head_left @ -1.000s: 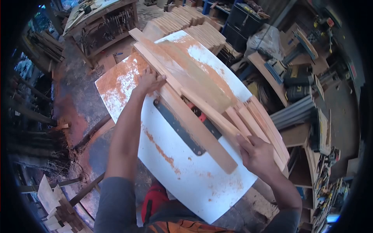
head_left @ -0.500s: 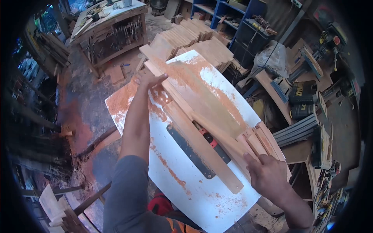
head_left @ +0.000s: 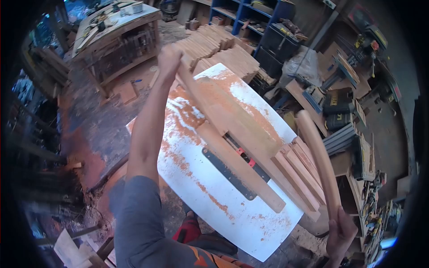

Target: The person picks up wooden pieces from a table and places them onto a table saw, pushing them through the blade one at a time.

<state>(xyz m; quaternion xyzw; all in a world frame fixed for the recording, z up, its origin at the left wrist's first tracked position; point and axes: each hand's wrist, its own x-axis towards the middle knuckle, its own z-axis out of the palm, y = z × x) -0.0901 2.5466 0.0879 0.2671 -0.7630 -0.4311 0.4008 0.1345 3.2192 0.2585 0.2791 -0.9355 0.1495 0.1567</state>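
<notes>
My left hand [head_left: 170,62], slightly blurred, is closed around the far end of a long wooden board [head_left: 196,94] that lies slantwise across the white tabletop [head_left: 178,154]. My right hand [head_left: 342,230] grips the near end of a curved wooden strip [head_left: 316,154], held up beyond the table's right side. Between the boards, a black plate [head_left: 223,172] with a red ring [head_left: 246,157] is set in the tabletop. A straight wooden bar [head_left: 241,167] lies across that plate. Several wooden strips [head_left: 297,169] rest side by side near the right edge.
Orange sawdust [head_left: 178,107] covers parts of the tabletop. Stacked wooden pieces [head_left: 232,60] stand behind it. A workbench [head_left: 118,22] is at the back left, and a blue shelf [head_left: 248,18] at the back. Tool cases [head_left: 339,105] and clutter line the right side.
My right hand has moved right and down, lifting the curved strip off the tabletop. My left hand has risen towards the board's far end and closed there. The view has shifted slightly.
</notes>
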